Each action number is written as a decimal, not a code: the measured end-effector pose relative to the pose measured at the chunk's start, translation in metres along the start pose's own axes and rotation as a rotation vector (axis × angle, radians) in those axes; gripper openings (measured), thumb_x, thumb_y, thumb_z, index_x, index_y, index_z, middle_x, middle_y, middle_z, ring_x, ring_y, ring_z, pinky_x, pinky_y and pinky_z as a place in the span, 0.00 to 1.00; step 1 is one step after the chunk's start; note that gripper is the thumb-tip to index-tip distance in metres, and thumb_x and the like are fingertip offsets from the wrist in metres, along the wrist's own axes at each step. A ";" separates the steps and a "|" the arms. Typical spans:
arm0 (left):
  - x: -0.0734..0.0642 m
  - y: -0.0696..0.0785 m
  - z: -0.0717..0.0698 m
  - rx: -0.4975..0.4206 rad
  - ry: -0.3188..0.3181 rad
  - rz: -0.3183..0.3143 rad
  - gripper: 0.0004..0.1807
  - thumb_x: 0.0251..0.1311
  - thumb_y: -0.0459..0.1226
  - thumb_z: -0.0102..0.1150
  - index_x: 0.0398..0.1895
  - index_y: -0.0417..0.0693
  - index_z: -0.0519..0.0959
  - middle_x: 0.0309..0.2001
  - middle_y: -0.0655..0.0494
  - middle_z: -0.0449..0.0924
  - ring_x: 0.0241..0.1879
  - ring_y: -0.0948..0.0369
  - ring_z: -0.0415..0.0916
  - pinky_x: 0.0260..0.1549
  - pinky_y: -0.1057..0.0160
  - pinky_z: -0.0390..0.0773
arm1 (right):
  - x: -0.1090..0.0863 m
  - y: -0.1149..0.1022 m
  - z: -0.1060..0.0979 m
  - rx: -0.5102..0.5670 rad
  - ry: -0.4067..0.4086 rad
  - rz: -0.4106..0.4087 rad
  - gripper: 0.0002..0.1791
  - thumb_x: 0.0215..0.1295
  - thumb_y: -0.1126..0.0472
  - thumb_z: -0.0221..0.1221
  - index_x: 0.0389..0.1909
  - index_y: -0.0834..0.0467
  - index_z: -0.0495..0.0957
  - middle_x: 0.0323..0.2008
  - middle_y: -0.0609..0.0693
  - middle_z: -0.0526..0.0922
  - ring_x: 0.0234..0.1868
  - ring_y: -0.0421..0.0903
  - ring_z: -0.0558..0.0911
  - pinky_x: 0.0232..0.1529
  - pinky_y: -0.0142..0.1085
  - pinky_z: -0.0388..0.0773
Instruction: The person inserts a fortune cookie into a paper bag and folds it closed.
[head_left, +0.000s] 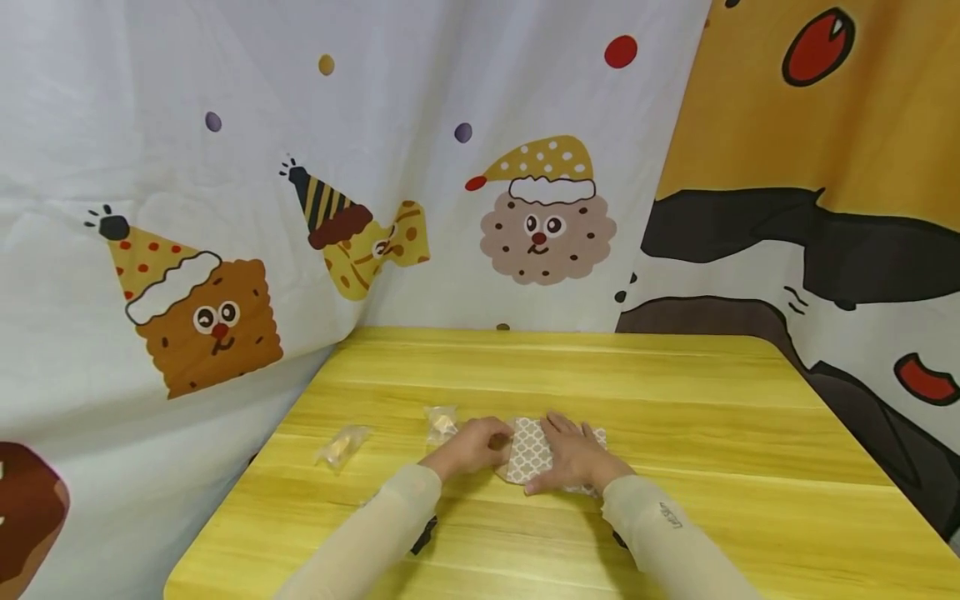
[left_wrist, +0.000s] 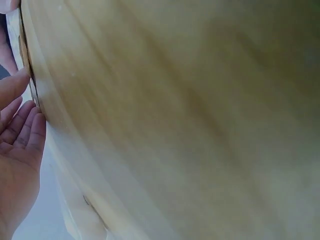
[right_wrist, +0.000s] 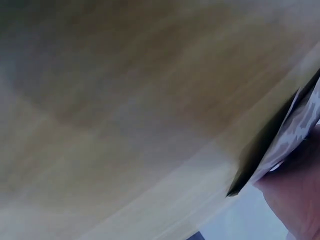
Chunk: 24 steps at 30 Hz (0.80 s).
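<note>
A flat patterned paper packet (head_left: 528,450), white lattice on grey-beige, lies on the table in the head view. My left hand (head_left: 480,446) pinches its plain brown left end between thumb and fingers. Seen from the left wrist, the thumb and fingertips (left_wrist: 37,122) meet at a thin brown edge. My right hand (head_left: 573,454) rests on the packet's right half with fingers spread, covering much of the pattern. In the right wrist view the packet's side (right_wrist: 295,127) shows beside part of that hand, with its underside dark.
A small clear-wrapped item (head_left: 442,422) with something yellowish inside lies just beyond my left hand. Another clear-wrapped item (head_left: 343,447) is farther left on the wood-grain table (head_left: 712,400). A cartoon-printed cloth (head_left: 420,100) hangs behind the table.
</note>
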<state>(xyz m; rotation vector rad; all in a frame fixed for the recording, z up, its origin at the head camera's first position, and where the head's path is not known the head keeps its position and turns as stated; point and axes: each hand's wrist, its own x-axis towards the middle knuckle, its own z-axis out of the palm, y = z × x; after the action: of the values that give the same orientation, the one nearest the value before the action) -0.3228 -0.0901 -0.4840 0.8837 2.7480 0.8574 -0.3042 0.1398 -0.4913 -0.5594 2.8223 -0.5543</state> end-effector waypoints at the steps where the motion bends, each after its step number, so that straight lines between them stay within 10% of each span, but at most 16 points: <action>1: 0.000 0.000 0.000 -0.005 0.002 -0.003 0.21 0.61 0.34 0.67 0.58 0.40 0.79 0.55 0.49 0.80 0.56 0.54 0.76 0.58 0.55 0.74 | 0.001 0.000 0.000 0.001 0.003 0.006 0.74 0.39 0.24 0.69 0.77 0.66 0.49 0.77 0.62 0.47 0.77 0.59 0.48 0.72 0.60 0.38; 16: 0.001 0.000 0.000 -0.050 0.026 0.014 0.15 0.63 0.32 0.64 0.52 0.39 0.82 0.49 0.50 0.82 0.50 0.55 0.79 0.51 0.59 0.78 | 0.001 0.008 -0.002 0.083 0.012 -0.029 0.65 0.50 0.28 0.66 0.75 0.68 0.52 0.77 0.63 0.49 0.76 0.61 0.50 0.72 0.60 0.40; 24: 0.007 0.009 0.000 -0.051 0.070 -0.026 0.14 0.72 0.35 0.55 0.28 0.44 0.85 0.36 0.58 0.80 0.37 0.63 0.74 0.37 0.64 0.76 | 0.001 0.006 -0.001 0.066 0.008 -0.010 0.64 0.51 0.27 0.65 0.76 0.66 0.52 0.77 0.62 0.48 0.76 0.59 0.49 0.73 0.59 0.39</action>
<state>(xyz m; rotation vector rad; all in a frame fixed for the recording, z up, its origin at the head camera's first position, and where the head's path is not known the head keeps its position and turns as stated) -0.3237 -0.0799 -0.4785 0.8224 2.7770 0.9667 -0.3075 0.1447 -0.4930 -0.5606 2.7989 -0.6509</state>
